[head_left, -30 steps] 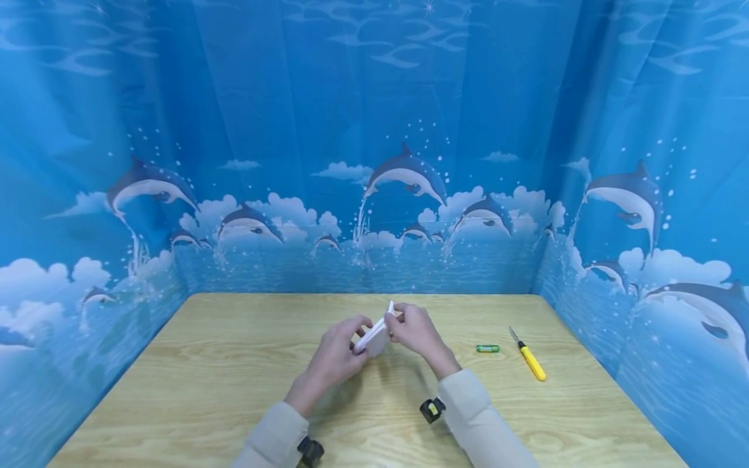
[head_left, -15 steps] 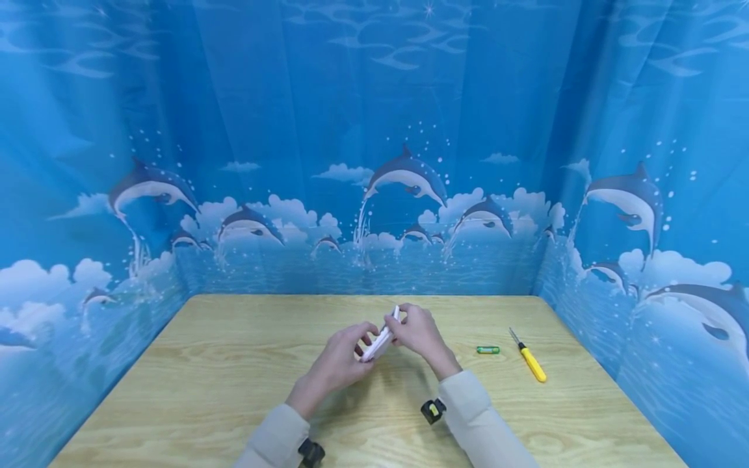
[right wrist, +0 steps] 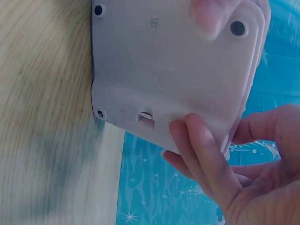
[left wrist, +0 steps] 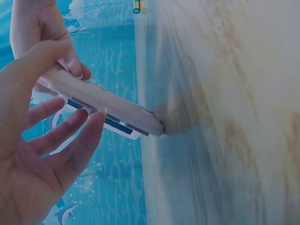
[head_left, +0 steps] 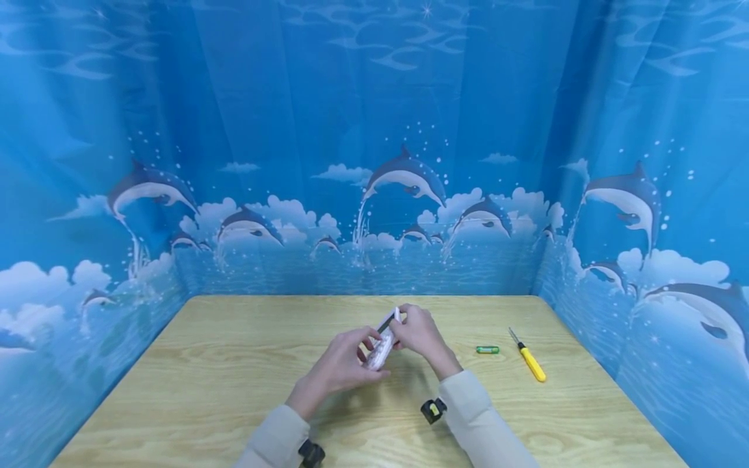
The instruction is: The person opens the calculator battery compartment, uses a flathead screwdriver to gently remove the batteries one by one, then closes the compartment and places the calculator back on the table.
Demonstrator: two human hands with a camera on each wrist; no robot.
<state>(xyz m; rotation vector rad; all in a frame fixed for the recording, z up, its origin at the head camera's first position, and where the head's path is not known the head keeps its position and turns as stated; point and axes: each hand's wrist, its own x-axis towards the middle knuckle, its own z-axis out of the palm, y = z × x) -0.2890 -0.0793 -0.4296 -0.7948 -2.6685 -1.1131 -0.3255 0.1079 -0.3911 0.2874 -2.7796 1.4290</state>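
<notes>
A pale pinkish-white calculator [head_left: 383,351] is held tilted above the middle of the table, its keys and dark display facing left in the head view. My left hand [head_left: 338,363] grips its near end, fingertips at the key side and thumb across the back. At the far end, my right hand [head_left: 420,333] pinches the edge. The right wrist view shows the calculator's back [right wrist: 136,61], with round dark feet, a small sticker and a notched latch [right wrist: 146,120]. Two right-hand fingers [right wrist: 206,154] lie on that back.
On the wooden table [head_left: 234,377], a green battery [head_left: 487,350] lies right of the hands. Beyond it is a screwdriver [head_left: 530,361] with a yellow handle, its shaft pointing away. A blue dolphin-print curtain [head_left: 328,130] encloses the back and sides.
The calculator has turned in the hands, from nearly edge-on to showing its keys and display. The left hand's fingers have shifted slightly along it; battery and screwdriver stay put.
</notes>
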